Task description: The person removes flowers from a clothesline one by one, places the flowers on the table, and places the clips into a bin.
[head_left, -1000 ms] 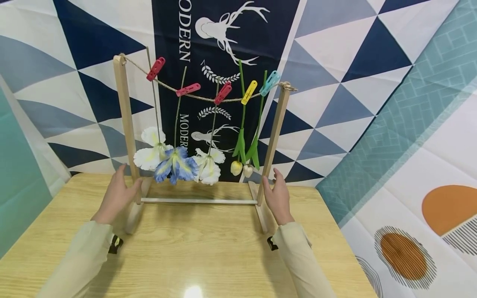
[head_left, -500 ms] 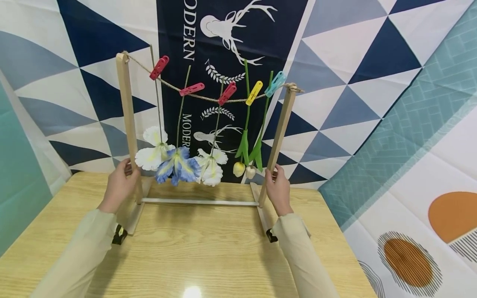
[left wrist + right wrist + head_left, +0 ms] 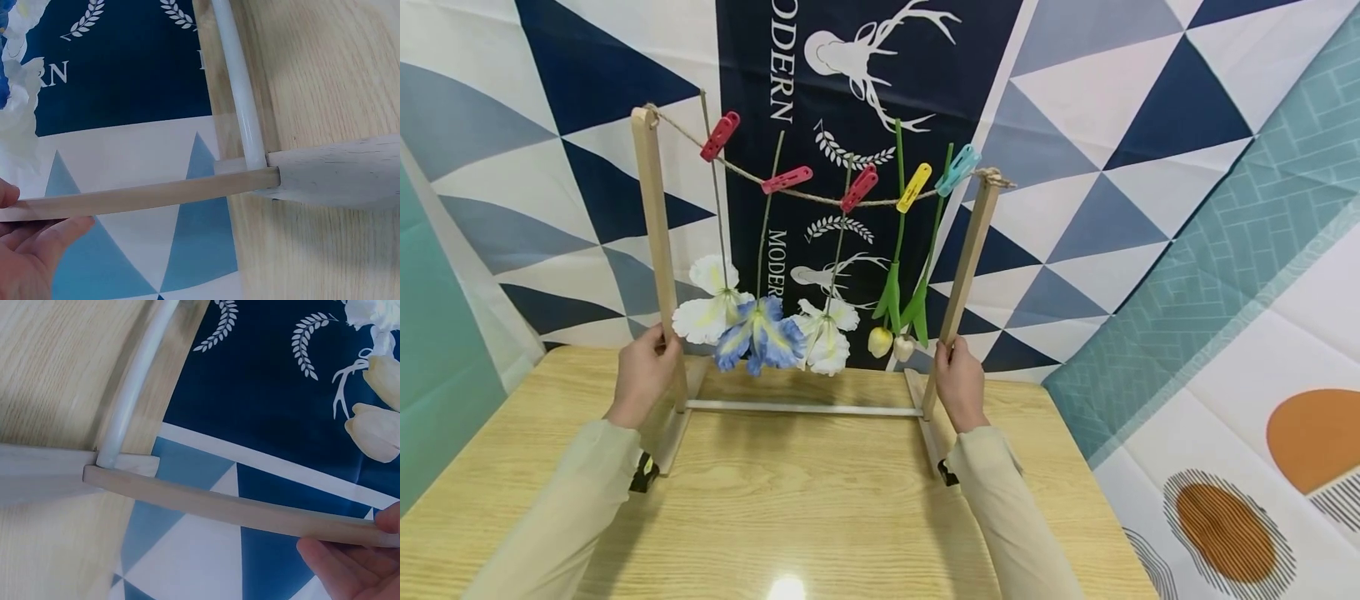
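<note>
A wooden stand has a left post [image 3: 655,217] and a right post [image 3: 967,258], joined low down by a white rod [image 3: 805,407]. My left hand [image 3: 643,375] grips the left post low on its length, thumb and fingers on either side. Around the right post, my right hand [image 3: 961,383] does the same. Between the post tops sags a twine [image 3: 812,198] with several clothespins, among them a yellow clothespin [image 3: 913,187] and a blue clothespin [image 3: 958,170]. Flowers hang head down from them: a blue iris [image 3: 760,337], white irises [image 3: 825,337] and tulips [image 3: 881,341].
The stand's flat feet [image 3: 673,437] rest on a wood-grain table [image 3: 805,500]. Close behind it hangs a patterned cloth [image 3: 1060,108] with triangles and deer heads. A teal cloth [image 3: 437,358] borders the left side, and another printed cloth [image 3: 1217,425] the right.
Both hands were beside the posts with fingers spread a second ago; now they have closed around them. The view has shifted slightly, and the stand stays in its place.
</note>
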`<state>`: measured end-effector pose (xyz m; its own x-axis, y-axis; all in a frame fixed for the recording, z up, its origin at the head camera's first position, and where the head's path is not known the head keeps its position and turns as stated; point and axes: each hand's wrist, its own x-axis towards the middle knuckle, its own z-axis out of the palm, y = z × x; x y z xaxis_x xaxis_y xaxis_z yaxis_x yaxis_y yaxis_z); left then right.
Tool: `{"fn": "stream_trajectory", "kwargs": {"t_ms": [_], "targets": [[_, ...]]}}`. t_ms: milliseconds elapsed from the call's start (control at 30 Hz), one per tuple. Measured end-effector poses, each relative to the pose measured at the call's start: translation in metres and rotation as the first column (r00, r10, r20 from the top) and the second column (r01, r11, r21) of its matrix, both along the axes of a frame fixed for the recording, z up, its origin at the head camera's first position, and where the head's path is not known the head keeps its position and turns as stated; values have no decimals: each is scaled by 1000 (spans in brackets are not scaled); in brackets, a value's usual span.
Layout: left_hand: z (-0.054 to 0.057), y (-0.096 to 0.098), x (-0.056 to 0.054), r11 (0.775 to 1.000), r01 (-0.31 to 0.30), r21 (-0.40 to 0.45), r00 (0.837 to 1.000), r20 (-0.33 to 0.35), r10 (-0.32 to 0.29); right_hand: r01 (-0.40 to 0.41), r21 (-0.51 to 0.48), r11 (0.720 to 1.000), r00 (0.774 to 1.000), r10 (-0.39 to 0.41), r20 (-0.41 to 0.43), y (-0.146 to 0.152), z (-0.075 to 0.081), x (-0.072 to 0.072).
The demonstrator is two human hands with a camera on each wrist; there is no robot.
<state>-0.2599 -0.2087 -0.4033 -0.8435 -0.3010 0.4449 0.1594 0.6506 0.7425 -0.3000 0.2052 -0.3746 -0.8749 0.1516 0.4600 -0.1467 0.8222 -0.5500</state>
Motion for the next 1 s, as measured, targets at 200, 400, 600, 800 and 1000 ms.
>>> {"fn": "stream_trajectory", "kwargs": {"t_ms": [200, 400, 600, 800, 1000], "targets": [[5, 1, 1, 1000, -12, -19, 998, -62, 11, 18, 26, 1000, 1000, -17, -23, 0, 4, 4], [10, 2, 8, 1000, 2, -6, 997, -73, -3, 19, 30, 999, 1000, -19, -11, 3, 8, 8], [4, 0, 18, 1000, -10, 27, 1000, -23, 10, -6, 52, 999, 1000, 7, -22, 3, 10, 15], [1, -4, 28, 999, -22, 33, 1000, 2, 22, -19, 63, 998, 998, 22, -54, 4, 9, 25], [-1, -5, 36, 999, -14, 48, 1000, 3, 14, -21, 68, 997, 998, 25, -62, 4, 7, 34]]}}
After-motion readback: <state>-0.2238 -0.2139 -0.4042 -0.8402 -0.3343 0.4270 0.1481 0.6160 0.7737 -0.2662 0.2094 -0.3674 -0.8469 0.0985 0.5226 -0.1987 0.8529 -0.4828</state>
